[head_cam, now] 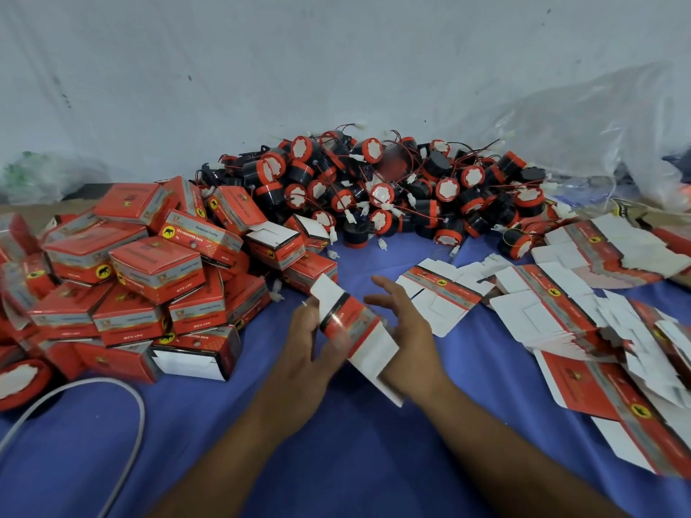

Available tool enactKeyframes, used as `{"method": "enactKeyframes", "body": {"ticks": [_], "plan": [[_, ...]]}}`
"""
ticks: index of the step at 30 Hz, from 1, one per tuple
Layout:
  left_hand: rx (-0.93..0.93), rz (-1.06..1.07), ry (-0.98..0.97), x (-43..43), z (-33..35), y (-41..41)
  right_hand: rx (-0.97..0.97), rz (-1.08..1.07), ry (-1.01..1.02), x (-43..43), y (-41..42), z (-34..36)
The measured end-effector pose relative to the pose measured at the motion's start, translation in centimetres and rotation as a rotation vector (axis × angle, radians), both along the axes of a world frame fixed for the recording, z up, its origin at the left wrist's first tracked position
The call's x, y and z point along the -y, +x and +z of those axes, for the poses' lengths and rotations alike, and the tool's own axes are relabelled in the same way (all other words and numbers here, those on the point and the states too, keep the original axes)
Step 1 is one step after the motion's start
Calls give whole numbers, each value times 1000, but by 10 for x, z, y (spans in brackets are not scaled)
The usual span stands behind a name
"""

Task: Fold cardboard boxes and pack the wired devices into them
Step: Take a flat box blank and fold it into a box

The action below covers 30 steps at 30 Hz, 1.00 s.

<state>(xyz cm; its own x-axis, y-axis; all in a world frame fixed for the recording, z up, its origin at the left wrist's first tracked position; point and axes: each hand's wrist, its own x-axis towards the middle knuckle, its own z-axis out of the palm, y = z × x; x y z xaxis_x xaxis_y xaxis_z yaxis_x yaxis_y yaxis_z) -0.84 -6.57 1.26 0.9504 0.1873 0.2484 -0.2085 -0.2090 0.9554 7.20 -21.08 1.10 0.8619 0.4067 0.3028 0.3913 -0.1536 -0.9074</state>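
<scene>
A flat red and white cardboard box blank (355,330) is held tilted above the blue cloth at the centre. My left hand (310,342) grips its left edge, thumb on the printed face. Behind the blank's right side is my right hand (404,323), fingers spread and straight, touching the card's back. A heap of black and red wired devices (374,192) with white plugs lies at the far centre. Folded red boxes (149,271) are piled at the left. Flat unfolded blanks (561,304) are scattered at the right.
The blue cloth (261,443) covers the work surface. A grey cable (127,424) curves across the near left. A lone device (18,383) lies at the left edge. Clear plastic bags (598,136) sit at the back right against the pale wall.
</scene>
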Motion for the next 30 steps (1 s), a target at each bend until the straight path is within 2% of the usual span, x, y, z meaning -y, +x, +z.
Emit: {"method": "enactKeyframes", "body": {"ticks": [4,9,11,13,16,19,22,27,30], "plan": [[66,108,-37,0,9,-4,107,172,-15,-5,-7,0],[173,59,34,-18,20,-8,-134,435,16,3,-4,11],[213,-49,-34,-21,19,-11,-167,513,35,8,-1,12],[186,-132,-202,-20,19,-11,-248,590,69,10,1,12],[15,-85,-469,-19,21,-9,-326,565,158,8,1,12],[-43,18,-383,-23,13,-5,-227,427,164,3,-1,9],[-44,25,-463,-26,7,-3,-177,317,146,2,1,8],[82,78,-284,-22,7,-3,-221,339,67,8,4,9],[82,109,-176,-16,5,-4,-238,366,25,9,2,10]]}}
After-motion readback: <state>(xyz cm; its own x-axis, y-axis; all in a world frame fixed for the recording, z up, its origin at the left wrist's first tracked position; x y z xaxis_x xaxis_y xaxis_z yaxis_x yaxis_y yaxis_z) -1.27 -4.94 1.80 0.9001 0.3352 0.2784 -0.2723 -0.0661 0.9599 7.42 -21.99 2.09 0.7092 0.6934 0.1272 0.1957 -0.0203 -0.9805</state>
